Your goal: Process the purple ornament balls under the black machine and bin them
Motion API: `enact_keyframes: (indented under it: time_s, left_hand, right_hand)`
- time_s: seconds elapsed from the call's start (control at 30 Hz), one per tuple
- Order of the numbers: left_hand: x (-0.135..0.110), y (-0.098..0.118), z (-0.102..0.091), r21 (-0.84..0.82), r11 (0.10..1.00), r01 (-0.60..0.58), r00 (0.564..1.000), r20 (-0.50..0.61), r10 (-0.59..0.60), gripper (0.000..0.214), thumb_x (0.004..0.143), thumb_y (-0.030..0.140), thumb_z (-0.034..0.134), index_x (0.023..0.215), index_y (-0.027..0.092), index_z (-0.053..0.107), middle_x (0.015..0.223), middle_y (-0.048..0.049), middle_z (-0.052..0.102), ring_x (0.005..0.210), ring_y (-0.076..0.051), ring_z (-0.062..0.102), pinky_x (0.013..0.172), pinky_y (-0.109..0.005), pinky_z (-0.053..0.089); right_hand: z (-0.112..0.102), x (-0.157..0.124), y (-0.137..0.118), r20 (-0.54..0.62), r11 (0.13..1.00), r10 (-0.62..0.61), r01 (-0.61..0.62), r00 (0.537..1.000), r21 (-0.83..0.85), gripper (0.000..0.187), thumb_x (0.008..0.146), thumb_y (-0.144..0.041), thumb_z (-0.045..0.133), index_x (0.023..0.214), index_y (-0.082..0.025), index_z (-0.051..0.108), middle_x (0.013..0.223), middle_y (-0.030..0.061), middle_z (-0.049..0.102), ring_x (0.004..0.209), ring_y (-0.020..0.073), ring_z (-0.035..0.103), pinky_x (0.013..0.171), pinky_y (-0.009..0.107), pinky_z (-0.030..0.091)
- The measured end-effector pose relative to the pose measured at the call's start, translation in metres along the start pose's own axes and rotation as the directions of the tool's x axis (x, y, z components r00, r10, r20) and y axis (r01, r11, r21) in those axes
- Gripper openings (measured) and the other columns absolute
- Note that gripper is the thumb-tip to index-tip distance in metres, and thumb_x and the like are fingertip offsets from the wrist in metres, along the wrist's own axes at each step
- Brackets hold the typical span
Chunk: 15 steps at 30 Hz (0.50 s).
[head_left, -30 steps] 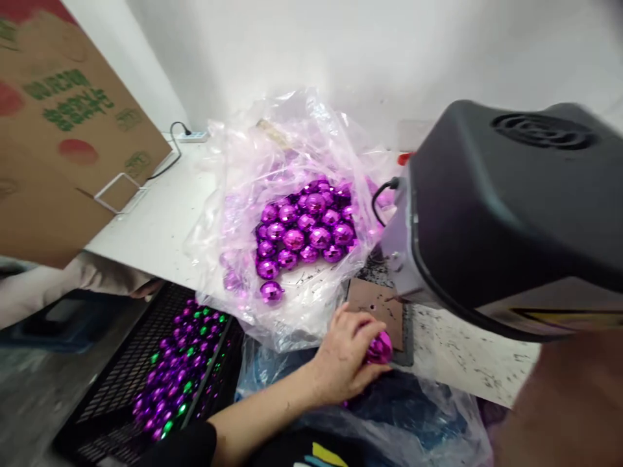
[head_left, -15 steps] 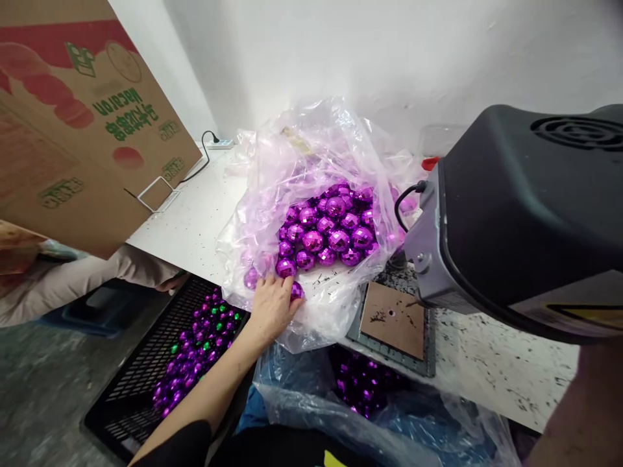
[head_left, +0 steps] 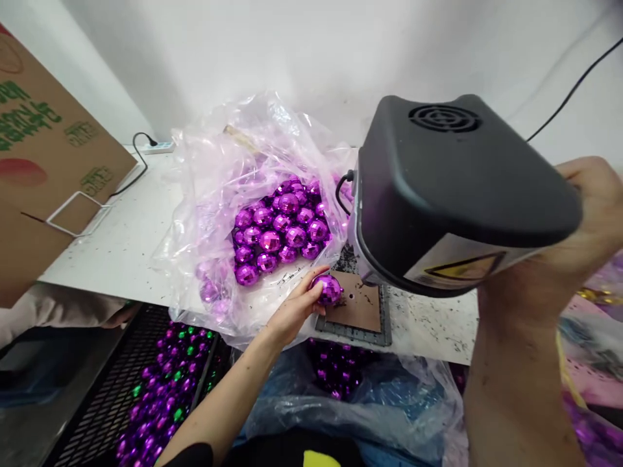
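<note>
My left hand (head_left: 292, 311) pinches one shiny purple disco-ball ornament (head_left: 328, 290) between thumb and fingers. It holds the ball over the left part of a brown square board (head_left: 355, 311) with a small hole, set on a dark grey base plate (head_left: 382, 332). To the left, a clear plastic bag (head_left: 195, 220) lies open with many more purple balls (head_left: 282, 224) inside. At the right, my right hand (head_left: 596, 207) is wrapped around the rear of a black machine housing (head_left: 462, 175) with a round vent and a warning label. The housing hides some of its fingers.
A black plastic crate (head_left: 97, 383) of purple and green balls stands low at the left. Below the table (head_left: 433, 324) edge, a clear bag (head_left: 389, 408) holds more purple balls. A cardboard box (head_left: 39, 175), a white wire stand (head_left: 78, 214) and a co-worker's sleeve (head_left: 63, 305) are leftward.
My left hand has brought a purple ball from the bag's front edge rightward over the brown board. The view has turned right, and my right hand now shows on the black machine.
</note>
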<state>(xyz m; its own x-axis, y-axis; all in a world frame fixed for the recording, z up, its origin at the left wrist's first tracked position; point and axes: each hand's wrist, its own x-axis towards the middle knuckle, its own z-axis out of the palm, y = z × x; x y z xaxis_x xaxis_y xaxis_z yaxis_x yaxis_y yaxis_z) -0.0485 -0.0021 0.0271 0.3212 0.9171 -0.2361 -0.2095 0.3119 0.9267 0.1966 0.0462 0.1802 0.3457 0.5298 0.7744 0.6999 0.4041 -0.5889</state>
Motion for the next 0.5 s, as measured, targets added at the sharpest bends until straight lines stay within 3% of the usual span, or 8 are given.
enact_keyframes:
  time_s: [0.1, 0.23, 0.33, 0.5]
  left_hand:
    - [0.007, -0.009, 0.008, 0.123, 0.992, -0.024, 0.998, -0.057, 0.031, 0.055, 0.092, 0.057, 0.07, 0.134, 0.022, 0.064, 0.115, -0.0075, 0.069, 0.089, -0.018, 0.063, 0.07, -0.028, 0.051]
    - [0.01, -0.012, 0.019, 0.41, 0.904, -0.12, 0.982, -0.083, 0.168, 0.041, 0.094, 0.048, 0.07, 0.124, 0.02, 0.066, 0.117, -0.0067, 0.072, 0.108, -0.025, 0.066, 0.094, -0.036, 0.053]
    - [0.011, -0.014, 0.028, 0.626, 0.76, -0.173, 0.964, -0.051, 0.261, 0.034, 0.096, 0.038, 0.069, 0.126, 0.021, 0.064, 0.123, -0.0075, 0.072, 0.116, -0.028, 0.066, 0.106, -0.043, 0.05]
    - [0.016, -0.019, 0.041, 0.832, 0.472, -0.29, 0.909, 0.085, 0.409, 0.029, 0.094, 0.028, 0.072, 0.121, 0.021, 0.064, 0.12, -0.0096, 0.072, 0.114, -0.028, 0.066, 0.101, -0.042, 0.053]
  right_hand:
    - [0.0, 0.001, -0.004, -0.016, 0.999, 0.039, -0.039, 0.999, 0.006, 0.031, 0.095, -0.033, 0.058, 0.077, -0.007, 0.055, 0.068, -0.0028, 0.041, 0.067, -0.0019, 0.034, 0.063, 0.018, 0.022]
    - [0.001, 0.0, -0.005, -0.016, 0.997, 0.009, -0.008, 1.0, 0.072, 0.034, 0.095, -0.037, 0.057, 0.078, -0.008, 0.054, 0.067, -0.0036, 0.041, 0.065, -0.0009, 0.035, 0.062, 0.016, 0.024]
    - [0.002, -0.001, -0.004, -0.031, 0.995, 0.012, -0.009, 0.999, 0.095, 0.033, 0.095, -0.035, 0.06, 0.078, -0.008, 0.053, 0.066, -0.0041, 0.04, 0.065, -0.0007, 0.035, 0.062, 0.016, 0.025]
    - [0.002, -0.003, -0.003, -0.014, 0.994, 0.005, -0.003, 1.0, 0.107, 0.027, 0.094, -0.03, 0.06, 0.079, -0.009, 0.054, 0.067, -0.0045, 0.043, 0.065, -0.0009, 0.036, 0.063, 0.016, 0.027]
